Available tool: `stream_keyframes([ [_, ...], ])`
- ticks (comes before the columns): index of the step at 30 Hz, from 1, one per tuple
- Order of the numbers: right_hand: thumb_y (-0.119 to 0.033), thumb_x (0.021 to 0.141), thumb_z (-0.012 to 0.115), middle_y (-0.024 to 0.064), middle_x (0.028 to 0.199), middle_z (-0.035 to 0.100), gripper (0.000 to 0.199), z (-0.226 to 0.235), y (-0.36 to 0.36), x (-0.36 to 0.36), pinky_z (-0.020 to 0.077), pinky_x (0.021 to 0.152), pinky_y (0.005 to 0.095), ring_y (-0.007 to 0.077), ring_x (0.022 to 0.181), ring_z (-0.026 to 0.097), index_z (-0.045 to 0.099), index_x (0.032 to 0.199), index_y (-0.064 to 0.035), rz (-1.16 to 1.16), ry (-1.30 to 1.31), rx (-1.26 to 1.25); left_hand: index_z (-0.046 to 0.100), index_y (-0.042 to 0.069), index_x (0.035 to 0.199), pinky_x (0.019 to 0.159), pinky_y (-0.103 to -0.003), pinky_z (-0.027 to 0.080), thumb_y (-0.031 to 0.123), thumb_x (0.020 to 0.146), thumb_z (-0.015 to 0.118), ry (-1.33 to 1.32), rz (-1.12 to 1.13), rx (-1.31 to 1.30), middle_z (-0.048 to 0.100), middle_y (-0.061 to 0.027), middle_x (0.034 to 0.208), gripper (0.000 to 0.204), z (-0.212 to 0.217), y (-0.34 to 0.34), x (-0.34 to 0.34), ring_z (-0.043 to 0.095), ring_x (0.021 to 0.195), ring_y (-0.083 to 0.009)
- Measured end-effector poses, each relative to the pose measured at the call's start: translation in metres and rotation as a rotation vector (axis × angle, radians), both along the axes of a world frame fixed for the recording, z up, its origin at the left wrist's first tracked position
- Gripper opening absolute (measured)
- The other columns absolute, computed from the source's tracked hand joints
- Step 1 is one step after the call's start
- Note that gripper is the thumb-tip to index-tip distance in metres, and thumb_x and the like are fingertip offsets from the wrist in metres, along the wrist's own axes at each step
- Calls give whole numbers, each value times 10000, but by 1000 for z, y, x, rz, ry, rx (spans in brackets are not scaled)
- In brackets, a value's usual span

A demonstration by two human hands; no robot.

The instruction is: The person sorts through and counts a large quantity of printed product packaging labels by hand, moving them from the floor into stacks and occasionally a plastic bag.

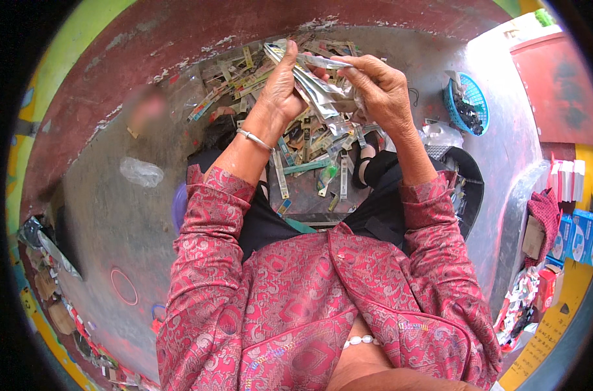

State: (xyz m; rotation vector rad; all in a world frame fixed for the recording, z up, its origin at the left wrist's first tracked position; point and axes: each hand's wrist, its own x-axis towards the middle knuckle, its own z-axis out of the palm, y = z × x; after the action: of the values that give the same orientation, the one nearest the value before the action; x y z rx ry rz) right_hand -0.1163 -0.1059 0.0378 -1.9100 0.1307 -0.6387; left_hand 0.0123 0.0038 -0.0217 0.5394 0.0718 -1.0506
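A stack of long, narrow, flat plastic packets [318, 96] is gripped in my left hand [279, 92], the thumb lying along its upper end. My right hand [384, 88] pinches the end of a pale strip [322, 62] between thumb and fingers, at the stack's right side. Whether that strip is joined to the stack I cannot tell. Below both hands, a loose heap of similar long packets [307, 140] spreads over the floor, reaching between my feet and back toward the wall. A green and yellow wrapper [326, 174] lies among them.
At the right stand a blue plastic basket [485, 104] with dark scraps and a black tub [480, 195] beside my leg. A crumpled clear bag [142, 171] and a pink ring [124, 287] lie on the left floor. Blue boxes [577, 238] line the right edge.
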Motion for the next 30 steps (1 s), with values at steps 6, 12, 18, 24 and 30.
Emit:
stream_keyframes([
  [6, -83, 833, 555, 61, 834, 650, 164, 2, 0, -1, 448, 660, 206, 82, 735, 575, 647, 953, -20, -91, -3, 286, 509, -6, 984, 685, -348, 524, 361, 861, 504, -64, -21, -51, 599, -181, 930, 387, 10, -1, -2, 603, 847, -271],
  [12, -102, 856, 513, 56, 683, 605, 145, 2, -38, -5, 439, 542, 209, 97, 577, 539, 605, 836, 9, -221, -199, 764, 474, 16, 951, 491, -268, 516, 119, 838, 549, -261, 33, 222, 616, -128, 833, 170, 12, 4, -1, 594, 624, -136],
  [18, -121, 829, 531, 25, 690, 579, 139, 3, -44, -9, 431, 554, 199, 87, 593, 534, 594, 791, -4, 40, 128, 645, 487, 10, 960, 394, -172, 404, 160, 867, 512, -224, -108, 157, 568, -59, 668, 178, 5, 10, 20, 479, 469, -64],
  [24, -180, 846, 559, -2, 697, 576, 218, -4, -25, -1, 406, 579, 195, 49, 634, 489, 608, 784, 23, -21, 238, 206, 472, 25, 1131, 615, -289, 535, 401, 815, 570, -224, -443, -9, 598, -116, 1016, 501, 16, 2, -25, 627, 807, -178],
  [30, -226, 828, 590, 36, 679, 592, 251, -13, -29, 1, 422, 583, 229, 85, 628, 511, 622, 813, 23, -161, 340, -34, 488, 29, 1100, 698, -276, 506, 173, 708, 690, -582, -464, 10, 622, -78, 916, 465, 17, 4, -30, 599, 794, -131],
])
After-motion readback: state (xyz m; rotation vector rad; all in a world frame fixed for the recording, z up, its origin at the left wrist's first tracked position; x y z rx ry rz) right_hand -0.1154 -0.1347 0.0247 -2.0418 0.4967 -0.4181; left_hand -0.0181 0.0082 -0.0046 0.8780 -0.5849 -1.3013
